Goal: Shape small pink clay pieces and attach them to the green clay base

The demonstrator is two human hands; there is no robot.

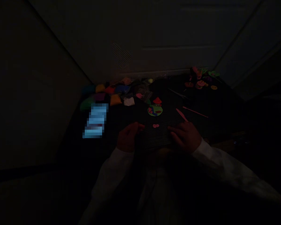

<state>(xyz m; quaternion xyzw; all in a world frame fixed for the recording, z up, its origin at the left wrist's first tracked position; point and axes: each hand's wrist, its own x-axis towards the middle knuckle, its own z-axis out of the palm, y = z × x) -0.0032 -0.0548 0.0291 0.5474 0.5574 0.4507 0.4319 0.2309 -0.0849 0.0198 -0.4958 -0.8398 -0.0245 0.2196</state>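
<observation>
The scene is very dark. A small pink clay piece (pixel 155 126) with rounded lobes lies on the dark tabletop between my hands. My left hand (pixel 128 136) is just left of it, fingers curled and tips drawn together; whatever they may hold is too dim to see. On the other side, my right hand (pixel 186 136) rests low over the table, index finger stretched toward the pink piece without touching it. A pink modelling knife (pixel 181 114) lies just beyond the right hand. Behind the pink piece sits a green clay disc (pixel 158 110) with coloured figures on it.
Bags of coloured clay (pixel 115 99) line the back left. A lit phone (pixel 96 120), its screen blurred, lies at left. A thin pink stick (pixel 195 112) and scissors (pixel 176 92) are at right. Finished-looking clay shapes (pixel 200 84) cluster at the back right, near a wall.
</observation>
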